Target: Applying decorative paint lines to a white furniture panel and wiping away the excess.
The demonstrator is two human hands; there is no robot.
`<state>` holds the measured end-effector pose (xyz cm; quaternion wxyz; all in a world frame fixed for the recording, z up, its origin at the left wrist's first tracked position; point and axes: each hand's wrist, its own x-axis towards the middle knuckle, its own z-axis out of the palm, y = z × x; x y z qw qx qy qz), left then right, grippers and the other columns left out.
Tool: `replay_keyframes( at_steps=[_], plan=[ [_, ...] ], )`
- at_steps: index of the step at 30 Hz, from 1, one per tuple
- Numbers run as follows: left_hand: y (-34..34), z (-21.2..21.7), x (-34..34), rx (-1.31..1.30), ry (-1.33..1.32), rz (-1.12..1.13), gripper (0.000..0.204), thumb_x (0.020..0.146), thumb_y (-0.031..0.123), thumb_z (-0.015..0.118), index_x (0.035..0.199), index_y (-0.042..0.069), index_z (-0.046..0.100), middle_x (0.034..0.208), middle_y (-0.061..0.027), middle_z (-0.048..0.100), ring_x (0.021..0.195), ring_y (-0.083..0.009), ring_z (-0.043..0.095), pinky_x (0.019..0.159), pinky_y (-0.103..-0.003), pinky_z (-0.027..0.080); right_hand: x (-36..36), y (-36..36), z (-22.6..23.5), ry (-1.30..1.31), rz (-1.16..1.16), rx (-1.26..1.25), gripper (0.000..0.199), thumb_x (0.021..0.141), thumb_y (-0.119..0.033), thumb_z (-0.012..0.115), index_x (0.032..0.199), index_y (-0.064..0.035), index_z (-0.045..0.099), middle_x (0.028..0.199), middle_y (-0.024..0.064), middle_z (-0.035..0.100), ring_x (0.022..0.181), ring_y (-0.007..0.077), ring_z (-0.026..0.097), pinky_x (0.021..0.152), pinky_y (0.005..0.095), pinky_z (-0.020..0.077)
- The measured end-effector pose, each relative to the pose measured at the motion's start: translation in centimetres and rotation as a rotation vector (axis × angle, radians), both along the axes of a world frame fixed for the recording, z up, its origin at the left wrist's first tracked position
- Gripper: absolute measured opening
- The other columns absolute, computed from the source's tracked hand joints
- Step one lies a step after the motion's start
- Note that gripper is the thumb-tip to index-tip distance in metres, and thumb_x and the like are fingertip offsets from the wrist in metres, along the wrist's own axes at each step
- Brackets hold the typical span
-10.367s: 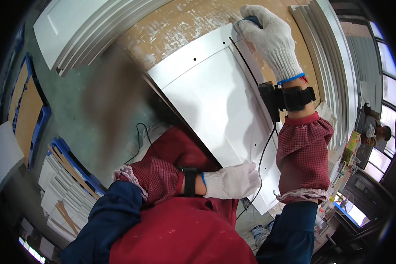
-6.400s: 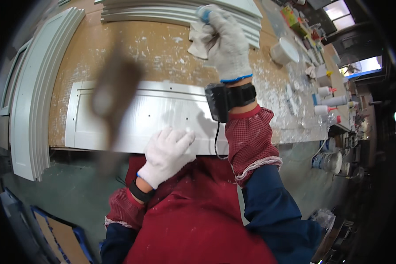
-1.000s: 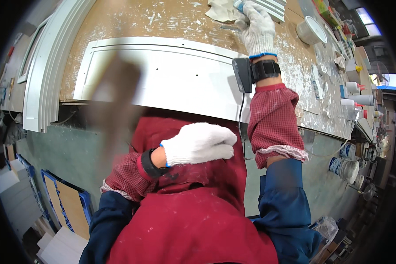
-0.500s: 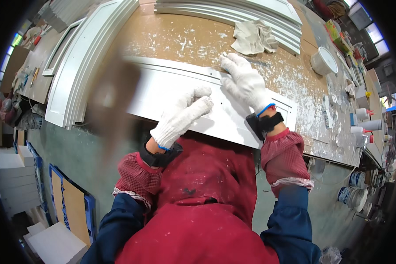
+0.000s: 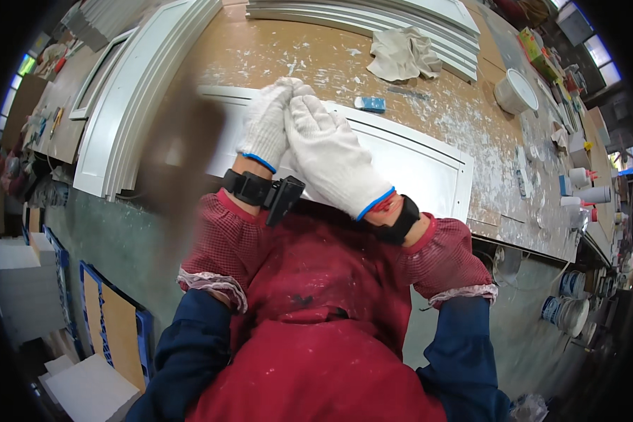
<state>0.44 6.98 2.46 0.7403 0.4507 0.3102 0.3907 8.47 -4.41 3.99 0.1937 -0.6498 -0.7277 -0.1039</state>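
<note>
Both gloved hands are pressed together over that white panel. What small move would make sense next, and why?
Probably part the hands: the left hand and right hand touch at the fingertips above the white panel, holding nothing I can make out. The crumpled cloth lies apart on the bench.

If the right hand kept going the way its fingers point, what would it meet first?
The right hand points up-left, fingertips against the left hand, so it meets that at once. Beyond lies the white panel on the workbench.

Brown smear (image 5: 183, 169) blurred; hides panel (image 5: 415, 165)
</note>
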Motion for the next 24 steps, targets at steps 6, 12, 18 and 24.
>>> replay_keyframes(
  at_steps=[6, 12, 18, 24],
  plan=[
    [7.2, -1.8, -0.8, 0.283, 0.279, 0.127, 0.024, 0.096, 0.013, 0.046, 0.112, -0.002, 0.055, 0.098, -0.0101, 0.062, 0.088, -0.0193, 0.06, 0.074, -0.027, 0.05, 0.9, -0.9, 4.4, 0.406, 0.202, -0.152, 0.051, 0.084, -0.008, 0.051, 0.132, 0.0029, 0.04, 0.136, 0.0236, 0.045, 0.126, 0.0356, 0.045, 0.099, 0.0437, 0.0407],
    [12.0, -1.8, -3.6, 0.534, 0.534, 0.202, 0.038, 0.09, 0.016, 0.056, 0.123, 0.0, 0.049, 0.111, -0.0126, 0.057, 0.1, -0.0216, 0.056, 0.083, -0.03, 0.048, 7.4, -4.2, 0.1, 1.131, 0.213, -0.262, 0.029, 0.092, -0.006, 0.055, 0.121, -0.0027, 0.057, 0.116, 0.01, 0.064, 0.101, 0.0207, 0.064, 0.087, 0.0318, 0.0495],
    [-3.9, 4.5, 0.5, 0.738, 0.506, -0.205, 0.058, 0.083, 0.017, 0.069, 0.134, 0.002, 0.044, 0.124, -0.0118, 0.054, 0.112, -0.0205, 0.053, 0.092, -0.032, 0.047, 12.6, -0.1, -1.7, 1.908, -0.303, 0.322, 0.014, 0.095, -0.013, 0.051, 0.104, -0.005, 0.056, 0.095, 0.0066, 0.064, 0.078, 0.0117, 0.061, 0.063, 0.0235, 0.0464],
    [-11.9, 1.7, 2.2, 0.652, 0.497, -0.522, 0.065, 0.071, 0.032, 0.075, 0.123, 0.0, 0.051, 0.094, -0.0155, 0.063, 0.089, -0.0222, 0.064, 0.078, -0.037, 0.051, 10.2, 2.0, -0.6, 1.771, -0.229, 0.326, 0.014, 0.095, -0.015, 0.052, 0.106, -0.0059, 0.057, 0.095, 0.0055, 0.064, 0.079, 0.0102, 0.059, 0.066, 0.0245, 0.0463]
  ],
)
